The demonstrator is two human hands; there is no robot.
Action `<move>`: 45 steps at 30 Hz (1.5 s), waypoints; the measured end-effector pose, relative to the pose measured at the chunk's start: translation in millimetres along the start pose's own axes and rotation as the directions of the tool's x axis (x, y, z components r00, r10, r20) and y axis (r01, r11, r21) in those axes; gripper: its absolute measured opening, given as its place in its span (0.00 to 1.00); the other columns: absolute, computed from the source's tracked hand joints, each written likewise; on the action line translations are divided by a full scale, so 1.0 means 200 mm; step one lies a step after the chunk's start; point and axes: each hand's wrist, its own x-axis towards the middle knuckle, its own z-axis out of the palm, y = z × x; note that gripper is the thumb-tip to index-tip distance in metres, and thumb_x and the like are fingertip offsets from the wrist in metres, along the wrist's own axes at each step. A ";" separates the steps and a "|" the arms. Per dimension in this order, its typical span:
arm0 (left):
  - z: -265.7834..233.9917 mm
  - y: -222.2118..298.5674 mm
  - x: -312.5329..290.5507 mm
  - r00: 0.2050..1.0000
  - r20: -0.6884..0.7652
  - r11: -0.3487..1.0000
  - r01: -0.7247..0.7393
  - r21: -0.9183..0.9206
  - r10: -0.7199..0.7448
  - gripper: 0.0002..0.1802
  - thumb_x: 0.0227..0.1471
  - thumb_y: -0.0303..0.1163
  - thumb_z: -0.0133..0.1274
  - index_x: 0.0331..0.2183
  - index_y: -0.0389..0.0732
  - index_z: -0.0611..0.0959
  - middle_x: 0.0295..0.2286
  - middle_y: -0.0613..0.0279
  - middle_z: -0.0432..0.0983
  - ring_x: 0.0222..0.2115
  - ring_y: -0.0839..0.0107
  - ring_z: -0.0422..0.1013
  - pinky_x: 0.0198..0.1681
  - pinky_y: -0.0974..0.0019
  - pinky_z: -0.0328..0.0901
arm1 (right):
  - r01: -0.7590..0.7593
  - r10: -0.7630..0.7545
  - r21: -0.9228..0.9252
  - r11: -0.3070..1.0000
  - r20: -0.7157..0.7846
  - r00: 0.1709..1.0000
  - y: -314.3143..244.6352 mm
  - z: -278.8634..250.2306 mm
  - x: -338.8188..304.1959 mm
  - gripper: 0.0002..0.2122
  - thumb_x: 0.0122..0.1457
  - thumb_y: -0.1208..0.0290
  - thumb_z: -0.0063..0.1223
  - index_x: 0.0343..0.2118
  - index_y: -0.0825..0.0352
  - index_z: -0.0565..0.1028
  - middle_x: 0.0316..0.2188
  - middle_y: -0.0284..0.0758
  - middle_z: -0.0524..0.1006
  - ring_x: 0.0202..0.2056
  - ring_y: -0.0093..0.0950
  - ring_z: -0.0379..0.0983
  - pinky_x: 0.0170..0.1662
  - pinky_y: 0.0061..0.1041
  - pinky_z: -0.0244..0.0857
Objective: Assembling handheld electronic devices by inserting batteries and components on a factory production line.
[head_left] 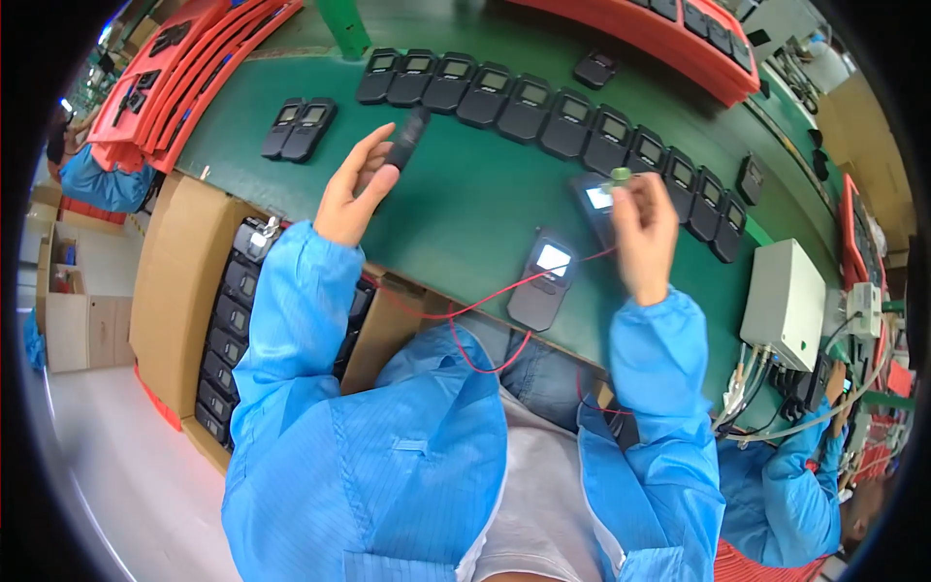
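Observation:
My left hand (pixel 355 184) is closed around a dark handheld device (pixel 407 139), seen edge-on above the green table (pixel 436 194). My right hand (pixel 647 233) pinches a small green-tipped piece (pixel 621 177). Just beside those fingers is a blurred black device with a lit screen (pixel 594 206); whether the hand also grips it is unclear. A red wire (pixel 495 291) runs loosely across my lap and up toward my right hand. Between my arms, near the table's front edge, lies another black device with a lit screen (pixel 540 286).
Several black devices (pixel 529 107) form a curved row behind my hands, with a pair (pixel 299 129) at left. A cardboard box (pixel 179 310) of devices stands at my left. Red trays (pixel 679 39), a white control box (pixel 784 303) with cables and a person in blue (pixel 786 495) are nearby.

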 end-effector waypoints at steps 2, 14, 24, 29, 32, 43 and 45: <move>0.18 0.17 0.02 0.994 0.105 0.440 0.104 -0.892 -0.023 0.33 0.52 0.42 0.58 0.55 0.38 0.68 0.47 0.57 0.70 0.48 0.68 0.67 0.52 0.64 0.61 | 0.022 -0.013 -0.138 0.990 0.069 0.998 -0.05 0.07 -0.03 0.07 0.54 0.73 0.55 0.31 0.68 0.68 0.21 0.25 0.69 0.23 0.12 0.61 0.25 0.14 0.55; 0.47 0.43 0.25 0.861 0.386 0.412 0.237 -0.880 0.330 0.50 0.39 0.38 0.69 0.58 0.36 0.59 0.47 0.56 0.71 0.50 0.65 0.67 0.55 0.61 0.62 | 0.412 -0.331 -0.270 0.870 0.299 0.895 -0.07 -0.03 -0.04 0.15 0.43 0.66 0.63 0.31 0.66 0.70 0.17 0.34 0.73 0.17 0.26 0.70 0.22 0.23 0.62; 0.57 0.50 0.19 0.899 0.319 0.347 0.209 -0.914 0.299 0.49 0.31 0.26 0.72 0.54 0.36 0.63 0.48 0.53 0.70 0.50 0.62 0.68 0.55 0.59 0.64 | 0.367 -0.295 -0.246 0.897 0.285 0.912 -0.05 -0.02 -0.08 0.19 0.39 0.62 0.66 0.32 0.67 0.73 0.14 0.32 0.71 0.16 0.27 0.71 0.20 0.27 0.63; 0.53 0.48 0.18 0.879 0.355 0.331 0.248 -0.911 0.319 0.44 0.33 0.24 0.70 0.53 0.38 0.65 0.43 0.55 0.73 0.46 0.62 0.71 0.52 0.59 0.66 | 0.263 -0.144 -0.199 0.944 0.469 0.871 -0.11 0.01 -0.10 0.17 0.47 0.62 0.62 0.37 0.68 0.75 0.13 0.34 0.70 0.16 0.28 0.70 0.20 0.26 0.62; 0.50 0.40 0.17 0.917 0.334 0.390 0.232 -0.891 0.218 0.41 0.35 0.23 0.68 0.52 0.38 0.66 0.40 0.56 0.74 0.43 0.62 0.73 0.49 0.59 0.68 | 0.284 -0.197 -0.178 0.942 0.393 0.898 -0.03 0.06 -0.10 0.15 0.51 0.63 0.58 0.38 0.67 0.76 0.14 0.35 0.69 0.15 0.25 0.68 0.20 0.25 0.60; 0.17 0.03 0.17 0.971 -0.178 0.664 -0.027 -0.747 -0.161 0.29 0.43 0.18 0.61 0.47 0.39 0.68 0.35 0.57 0.73 0.32 0.62 0.76 0.35 0.61 0.73 | -0.013 -0.004 -0.232 0.973 -0.071 0.997 0.13 -0.05 0.05 0.10 0.62 0.69 0.48 0.36 0.70 0.77 0.25 0.25 0.75 0.25 0.13 0.64 0.28 0.15 0.58; 0.20 -0.05 0.09 0.964 -0.095 0.625 0.084 -0.776 -0.248 0.31 0.43 0.18 0.61 0.48 0.39 0.67 0.35 0.57 0.73 0.32 0.62 0.76 0.35 0.61 0.73 | -0.010 -0.007 -0.201 0.979 -0.084 0.996 0.16 -0.04 0.05 0.10 0.62 0.68 0.49 0.36 0.70 0.78 0.24 0.25 0.74 0.24 0.12 0.62 0.27 0.15 0.57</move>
